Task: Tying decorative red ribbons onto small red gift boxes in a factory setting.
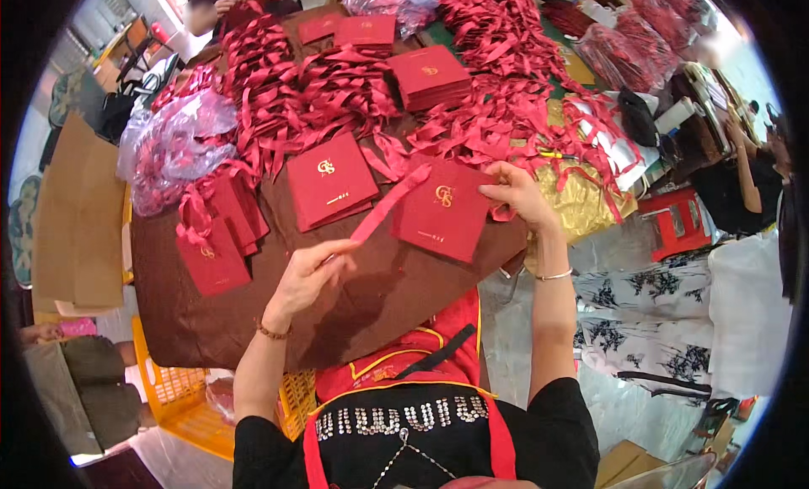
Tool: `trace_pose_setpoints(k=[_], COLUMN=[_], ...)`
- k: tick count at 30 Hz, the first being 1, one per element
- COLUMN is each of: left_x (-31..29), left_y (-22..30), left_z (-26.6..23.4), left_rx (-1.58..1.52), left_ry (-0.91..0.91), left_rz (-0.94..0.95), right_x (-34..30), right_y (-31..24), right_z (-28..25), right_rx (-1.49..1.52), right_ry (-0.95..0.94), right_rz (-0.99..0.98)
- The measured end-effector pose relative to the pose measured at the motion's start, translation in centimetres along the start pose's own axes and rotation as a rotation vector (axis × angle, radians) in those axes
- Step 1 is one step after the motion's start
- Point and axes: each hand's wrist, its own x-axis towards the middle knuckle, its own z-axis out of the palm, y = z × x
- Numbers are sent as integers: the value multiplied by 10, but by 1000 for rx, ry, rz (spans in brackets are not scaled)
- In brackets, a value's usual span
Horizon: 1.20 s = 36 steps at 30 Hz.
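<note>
Ribbon [389, 204], red and flat, runs slantwise between both hands over the brown table [194, 320]. Left hand [308, 274] pinches its lower end between thumb and fingers; right hand [518, 194] is closed on the upper right corner of a flat red bag [444, 209], where the ribbon's far end seems to go, though I can't quite tell if those fingers pinch the ribbon too.

My guess on handling: the ribbon's light, limp and a bit slick, so grab it near the ends and keep it taut or it'll twist. The bag looks like stiff folded card, light, easy to crease, so hold it by an edge or corner.

Going outward: another flat red bag with a gold emblem in the middle [330, 180] lies just to the left. A small stack of ribboned bags [217, 236] sits near the table's left side. Further up there's a neat stack of red bags [428, 74], and a heap of loose red ribbons [337, 85] spreads around it. Clear plastic bags with more ribbon [177, 144] lie at the left, and crumpled gold foil [581, 198] is right beside the right wrist.
</note>
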Motion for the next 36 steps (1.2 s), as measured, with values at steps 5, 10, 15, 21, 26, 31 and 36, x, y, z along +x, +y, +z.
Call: trace_pose_setpoints(k=[5, 10, 15, 21, 26, 31, 36], left_x=[1, -5, 7, 18, 26, 28, 29], left_y=[8, 21, -8, -53, -65, -68, -68], left_z=[6, -6, 17, 48, 53, 63, 60], left_rx=[-47, 541, 316, 254, 775, 701, 676], left_ry=[46, 105, 116, 284, 489, 518, 531], left_rz=[332, 475, 464, 67, 455, 469, 387], right_x=[2, 13, 11, 3, -3, -7, -7], right_y=[5, 27, 25, 29, 25, 18, 17], right_z=[53, 84, 110, 123, 130, 134, 136], right_rx=[111, -20, -23, -75, -180, -310, -388], right_ry=[-252, -309, -338, -336, -334, -324, -324], right_rz=[61, 120, 173, 300, 253, 207, 173])
